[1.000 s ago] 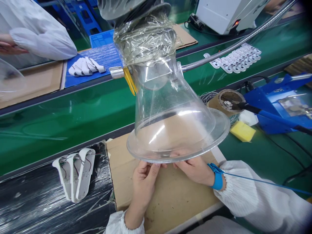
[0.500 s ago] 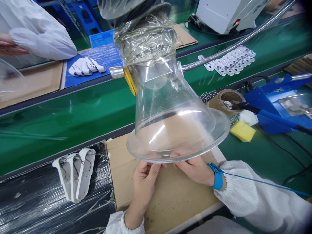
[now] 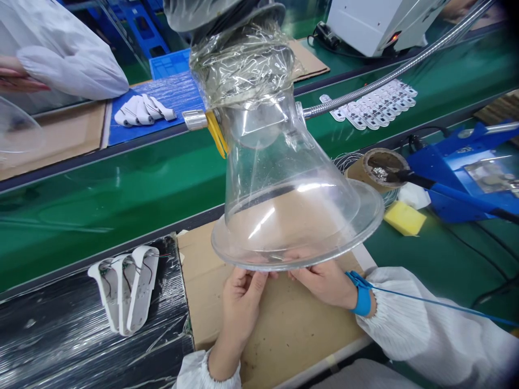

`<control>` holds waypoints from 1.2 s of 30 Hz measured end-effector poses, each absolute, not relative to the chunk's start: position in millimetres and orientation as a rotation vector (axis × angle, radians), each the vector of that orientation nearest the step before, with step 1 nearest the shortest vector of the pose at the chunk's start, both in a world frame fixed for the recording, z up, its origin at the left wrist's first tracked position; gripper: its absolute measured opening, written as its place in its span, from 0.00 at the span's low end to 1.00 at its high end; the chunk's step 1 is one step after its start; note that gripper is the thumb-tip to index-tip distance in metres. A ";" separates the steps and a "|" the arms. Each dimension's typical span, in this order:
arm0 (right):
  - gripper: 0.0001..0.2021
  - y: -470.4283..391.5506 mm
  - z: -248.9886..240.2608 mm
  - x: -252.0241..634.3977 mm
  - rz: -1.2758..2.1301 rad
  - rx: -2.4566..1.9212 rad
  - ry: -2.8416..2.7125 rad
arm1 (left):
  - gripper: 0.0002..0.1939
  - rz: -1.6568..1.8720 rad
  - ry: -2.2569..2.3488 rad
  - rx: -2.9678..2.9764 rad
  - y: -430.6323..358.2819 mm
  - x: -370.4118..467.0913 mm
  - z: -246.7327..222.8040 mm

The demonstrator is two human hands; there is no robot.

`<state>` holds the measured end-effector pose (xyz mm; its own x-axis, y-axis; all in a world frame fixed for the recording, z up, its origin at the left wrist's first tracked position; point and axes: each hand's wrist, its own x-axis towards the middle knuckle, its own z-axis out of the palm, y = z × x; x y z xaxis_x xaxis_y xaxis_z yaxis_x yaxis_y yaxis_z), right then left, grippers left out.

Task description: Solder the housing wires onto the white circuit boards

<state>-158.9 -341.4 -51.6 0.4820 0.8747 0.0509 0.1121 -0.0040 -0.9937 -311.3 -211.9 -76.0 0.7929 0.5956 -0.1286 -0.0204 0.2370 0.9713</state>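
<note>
My left hand [image 3: 243, 297] is closed, with thumb and fingertips pressed together under the front rim of a clear plastic fume hood [image 3: 284, 216]. To its right, my right hand [image 3: 324, 281] is closed too, its fingertips pinched beneath the same rim and partly seen through the plastic. Whatever lies between the fingers is hidden by the rim. A blue wrist strap [image 3: 361, 294] with a cord circles my right wrist. Both hands are above a brown cardboard sheet [image 3: 300, 335].
Three white plastic shells [image 3: 132, 292] with wires lie at left on black film. To the right are a soldering iron [image 3: 458, 197], a cardboard tube [image 3: 379, 167] and a yellow sponge [image 3: 404, 218]. Several white boards [image 3: 375, 108] lie on the green belt [image 3: 133, 200]. A co-worker's sleeve [image 3: 77, 70] is across it.
The white boards on the green belt have shifted slightly to the left. Both hands keep the same pinched pose under the hood's rim.
</note>
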 end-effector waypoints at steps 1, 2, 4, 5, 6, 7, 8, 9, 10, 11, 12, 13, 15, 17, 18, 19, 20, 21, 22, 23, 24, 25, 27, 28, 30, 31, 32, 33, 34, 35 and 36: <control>0.16 -341.4 -51.5 -159.1 0.765 -1.465 -0.908 | 0.08 0.454 0.539 1.277 -212.2 -311.0 -75.4; 0.16 -341.3 -51.3 -159.2 0.774 -1.464 -0.901 | 0.08 0.456 0.541 1.278 -212.4 -310.7 -74.8; 0.15 -341.2 -50.5 -159.1 0.794 -1.470 -0.887 | 0.08 0.456 0.547 1.279 -212.6 -310.3 -73.8; 0.15 -341.1 -50.0 -158.8 0.805 -1.475 -0.883 | 0.08 0.454 0.551 1.278 -212.5 -310.3 -73.4; 0.15 -341.1 -49.4 -158.4 0.817 -1.480 -0.883 | 0.08 0.452 0.552 1.277 -212.4 -310.3 -73.2; 0.15 -341.2 -48.9 -157.9 0.832 -1.486 -0.889 | 0.08 0.451 0.552 1.274 -212.3 -310.5 -73.1; 0.15 -341.2 -48.5 -157.3 0.845 -1.494 -0.898 | 0.08 0.451 0.549 1.271 -212.1 -310.8 -73.2; 0.14 -341.4 -48.2 -156.8 0.857 -1.504 -0.910 | 0.07 0.450 0.545 1.269 -212.0 -311.1 -73.4; 0.14 -341.5 -48.1 -156.4 0.861 -1.516 -0.920 | 0.07 0.449 0.542 1.268 -211.9 -311.3 -73.7; 0.14 -341.6 -48.1 -156.1 0.862 -1.527 -0.926 | 0.07 0.449 0.541 1.269 -211.8 -311.6 -74.0; 0.15 -341.8 -48.4 -155.9 0.862 -1.536 -0.928 | 0.07 0.448 0.541 1.271 -211.8 -311.6 -74.3; 0.15 -342.0 -48.8 -155.9 0.864 -1.540 -0.927 | 0.07 0.448 0.540 1.273 -211.8 -311.6 -74.4; 0.15 -342.2 -49.9 -156.0 0.877 -1.537 -0.920 | 0.07 0.451 0.540 1.277 -211.7 -311.2 -74.4; 0.15 -342.3 -51.3 -156.2 0.895 -1.535 -0.916 | 0.07 0.454 0.539 1.274 -211.7 -310.5 -73.9; 0.15 -342.3 -51.8 -156.2 0.899 -1.535 -0.915 | 0.07 0.455 0.539 1.272 -211.8 -310.3 -73.6; 0.15 -342.3 -52.2 -156.3 0.900 -1.535 -0.915 | 0.07 0.457 0.539 1.271 -212.0 -310.1 -73.2; 0.15 -342.3 -52.5 -156.3 0.900 -1.534 -0.914 | 0.07 0.458 0.540 1.271 -212.3 -310.0 -72.9; 0.15 -342.2 -52.5 -156.3 0.900 -1.533 -0.914 | 0.07 0.456 0.540 1.274 -212.5 -310.1 -72.7; 0.14 -342.1 -52.4 -156.4 0.900 -1.529 -0.913 | 0.08 0.454 0.542 1.278 -212.8 -310.2 -72.6; 0.14 -341.9 -52.2 -156.6 0.898 -1.526 -0.910 | 0.08 0.451 0.545 1.282 -213.0 -310.5 -72.6; 0.14 -341.8 -52.0 -156.7 0.895 -1.524 -0.905 | 0.09 0.449 0.550 1.285 -213.0 -310.8 -72.8; 0.14 -341.7 -51.7 -157.0 0.891 -1.523 -0.900 | 0.09 0.447 0.556 1.288 -212.9 -311.0 -73.0; 0.13 -341.5 -51.4 -157.4 0.889 -1.520 -0.890 | 0.10 0.447 0.568 1.289 -212.3 -311.4 -73.5; 0.13 -341.4 -51.4 -157.7 0.890 -1.517 -0.887 | 0.11 0.447 0.571 1.289 -211.9 -311.5 -73.7; 0.13 -341.3 -51.4 -158.1 0.894 -1.514 -0.886 | 0.11 0.444 0.571 1.291 -211.2 -311.5 -73.8; 0.13 -341.3 -51.4 -158.4 0.893 -1.515 -0.885 | 0.11 0.442 0.573 1.294 -210.9 -311.5 -73.9; 0.12 -341.3 -51.3 -158.6 0.890 -1.515 -0.880 | 0.11 0.440 0.576 1.300 -210.8 -311.5 -73.9; 0.12 -341.2 -51.2 -158.9 0.888 -1.514 -0.873 | 0.11 0.438 0.580 1.306 -210.8 -311.6 -74.0; 0.12 -341.1 -51.0 -159.2 0.890 -1.508 -0.864 | 0.11 0.436 0.587 1.311 -211.0 -311.6 -74.2; 0.12 -341.0 -51.0 -159.5 0.894 -1.500 -0.855 | 0.11 0.436 0.594 1.312 -211.3 -311.6 -74.5; 0.12 -340.8 -51.0 -159.9 0.896 -1.492 -0.847 | 0.11 0.437 0.600 1.307 -211.6 -311.5 -74.9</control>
